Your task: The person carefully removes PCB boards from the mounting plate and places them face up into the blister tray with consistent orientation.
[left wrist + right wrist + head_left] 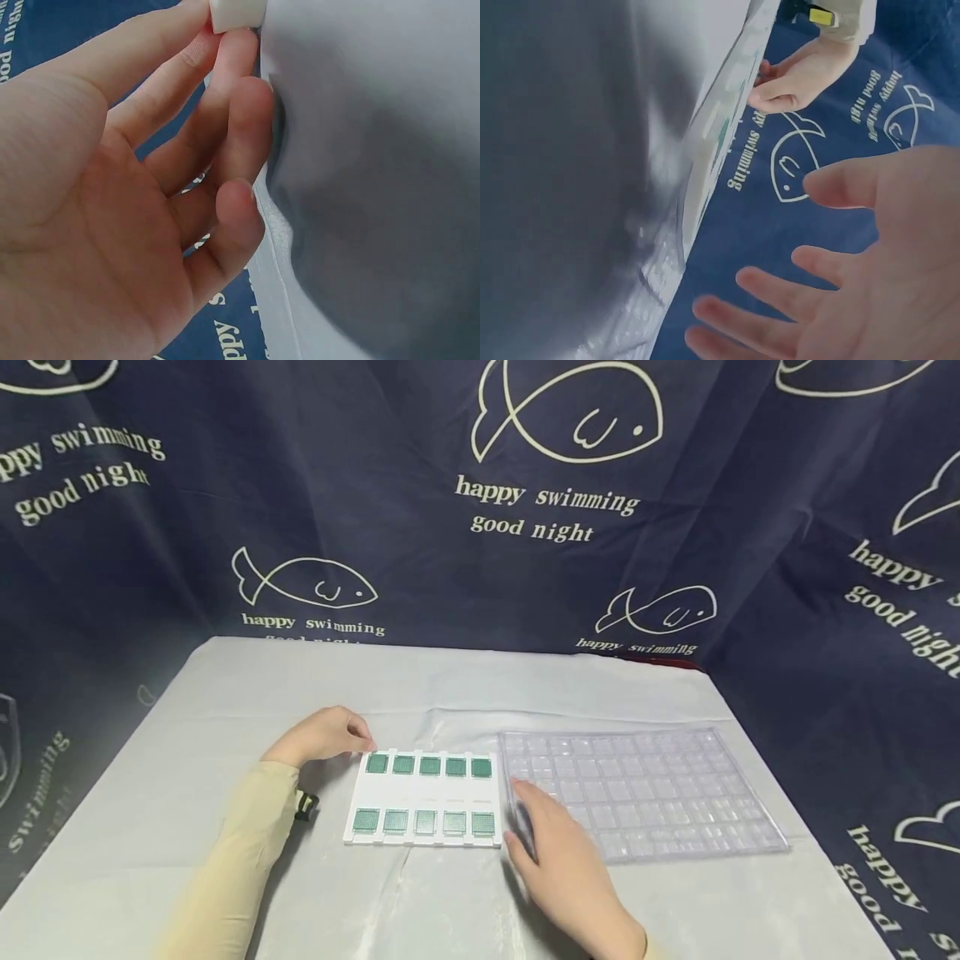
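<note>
A flat white tray (423, 789) lies on the table, with green square chip-like pieces (430, 766) in two rows along its far and near edges. At its far left corner my left hand (324, 735) pinches the tray between thumb and fingertips. That white corner (237, 13) shows at the top of the left wrist view, while the other fingers curl loosely. My right hand (558, 856) is held with fingers extended and apart beside the tray's right edge, over the near left part of a clear plastic compartment tray (637, 789). Nothing is in the right hand (870, 277).
A pale cloth covers the table (225, 710). Dark blue curtains (420, 527) with fish prints hang behind it and at both sides. The clear tray stands close against the white tray's right side. A black strap (305, 804) is on the left wrist.
</note>
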`<state>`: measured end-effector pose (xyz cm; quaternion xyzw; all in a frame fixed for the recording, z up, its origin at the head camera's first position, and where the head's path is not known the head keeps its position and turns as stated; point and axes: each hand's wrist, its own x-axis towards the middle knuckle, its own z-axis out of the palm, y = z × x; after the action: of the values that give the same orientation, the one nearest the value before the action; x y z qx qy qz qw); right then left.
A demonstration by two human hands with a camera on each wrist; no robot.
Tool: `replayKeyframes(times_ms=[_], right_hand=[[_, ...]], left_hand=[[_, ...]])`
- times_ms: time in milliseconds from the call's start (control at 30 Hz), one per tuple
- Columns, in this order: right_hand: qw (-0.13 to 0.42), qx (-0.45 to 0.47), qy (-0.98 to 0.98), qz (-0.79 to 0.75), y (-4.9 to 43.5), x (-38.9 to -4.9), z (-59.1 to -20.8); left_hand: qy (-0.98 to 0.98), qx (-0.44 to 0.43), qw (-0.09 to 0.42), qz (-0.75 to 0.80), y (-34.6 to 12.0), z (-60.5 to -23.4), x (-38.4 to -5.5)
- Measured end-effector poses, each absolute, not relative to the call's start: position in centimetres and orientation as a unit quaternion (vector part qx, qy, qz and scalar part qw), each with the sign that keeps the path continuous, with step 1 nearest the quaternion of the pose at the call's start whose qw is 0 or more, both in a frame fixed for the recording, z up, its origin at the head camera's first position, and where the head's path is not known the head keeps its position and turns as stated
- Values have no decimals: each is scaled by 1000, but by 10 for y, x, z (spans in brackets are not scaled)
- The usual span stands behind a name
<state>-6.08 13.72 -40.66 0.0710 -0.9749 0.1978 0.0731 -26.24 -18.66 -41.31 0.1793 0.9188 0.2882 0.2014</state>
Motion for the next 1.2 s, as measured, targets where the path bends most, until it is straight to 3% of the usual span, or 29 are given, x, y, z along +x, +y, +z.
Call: replayKeyframes(times_ms=[667,1200], right_hand=[[62,209,-968,125,144,-165,-402],[12,237,-969,73,130,-185,-408]], left_hand=[[925,173,197,276,-183,-414,-258],[931,166,188,266,-182,-412,-257]])
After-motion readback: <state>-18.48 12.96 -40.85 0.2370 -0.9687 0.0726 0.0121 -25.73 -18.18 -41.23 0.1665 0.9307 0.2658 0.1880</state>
